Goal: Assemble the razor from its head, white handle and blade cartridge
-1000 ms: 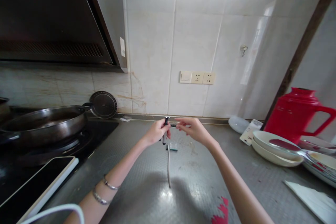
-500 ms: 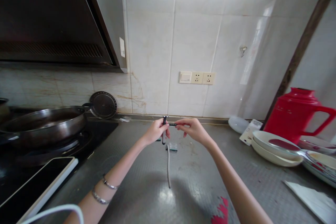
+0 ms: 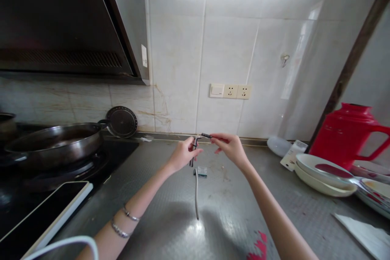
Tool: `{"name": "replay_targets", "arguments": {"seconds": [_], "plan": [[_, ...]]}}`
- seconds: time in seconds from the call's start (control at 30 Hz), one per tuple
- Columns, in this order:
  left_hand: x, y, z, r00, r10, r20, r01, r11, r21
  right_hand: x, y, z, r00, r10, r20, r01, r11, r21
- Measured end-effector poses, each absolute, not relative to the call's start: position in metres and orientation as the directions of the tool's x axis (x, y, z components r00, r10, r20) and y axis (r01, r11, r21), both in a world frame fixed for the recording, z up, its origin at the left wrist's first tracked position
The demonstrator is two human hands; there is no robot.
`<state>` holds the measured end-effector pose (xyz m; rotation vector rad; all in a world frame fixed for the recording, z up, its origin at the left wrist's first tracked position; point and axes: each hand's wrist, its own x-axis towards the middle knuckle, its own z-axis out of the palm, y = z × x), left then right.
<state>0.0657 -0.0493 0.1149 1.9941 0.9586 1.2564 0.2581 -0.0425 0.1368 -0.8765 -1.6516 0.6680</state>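
My left hand (image 3: 184,155) is closed around a slim black-and-silver razor handle (image 3: 195,146), held upright just above the counter. Its upper end bends to the right. In a fingertip pinch, my right hand (image 3: 229,147) has a short dark bar (image 3: 206,135) that looks like a razor head. The bar's left end is close to the top of the handle; whether they touch I cannot tell. Below the hands, a small clear packet with a dark green edge (image 3: 202,172) lies on the counter beside a thin grey rod or tube (image 3: 196,199).
A metal counter (image 3: 164,227) spans the front. At left are a pan (image 3: 57,142) on the stove, a phone-like slab (image 3: 45,215) and a white cable (image 3: 67,241). Stacked dishes (image 3: 323,189) and a red jug (image 3: 341,136) stand at right, with white paper (image 3: 362,231) nearer.
The dark bar has moved up and slightly right with my right hand, from beside the handle's middle to near its top. My left hand has turned and tilted the handle.
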Motion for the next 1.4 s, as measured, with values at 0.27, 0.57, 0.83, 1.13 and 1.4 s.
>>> {"name": "replay_targets", "arguments": {"seconds": [0.27, 0.57, 0.83, 1.13, 1.4], "plan": [[0.081, -0.057, 0.103, 0.231, 0.800, 0.554, 0.285, -0.600, 0.747, 0.250, -0.054, 0.144, -0.149, 0.807, 0.571, 0.173, 0.590, -0.789], [0.085, -0.057, 0.100, 0.160, 0.781, 0.604, 0.330, -0.619, 0.713, 0.246, -0.053, 0.140, -0.159, 0.792, 0.590, 0.154, 0.610, -0.777], [0.088, -0.061, 0.100, 0.126, 0.762, 0.635, 0.370, -0.630, 0.683, 0.244, -0.056, 0.143, -0.154, 0.770, 0.619, 0.192, 0.638, -0.746], [0.093, -0.063, 0.095, 0.080, 0.752, 0.655, 0.391, -0.628, 0.673, 0.244, -0.054, 0.141, -0.189, 0.747, 0.637, 0.188, 0.664, -0.723], [0.093, -0.061, 0.093, 0.072, 0.745, 0.663, 0.397, -0.631, 0.667, 0.242, -0.055, 0.141, -0.183, 0.735, 0.653, 0.218, 0.678, -0.702]]}}
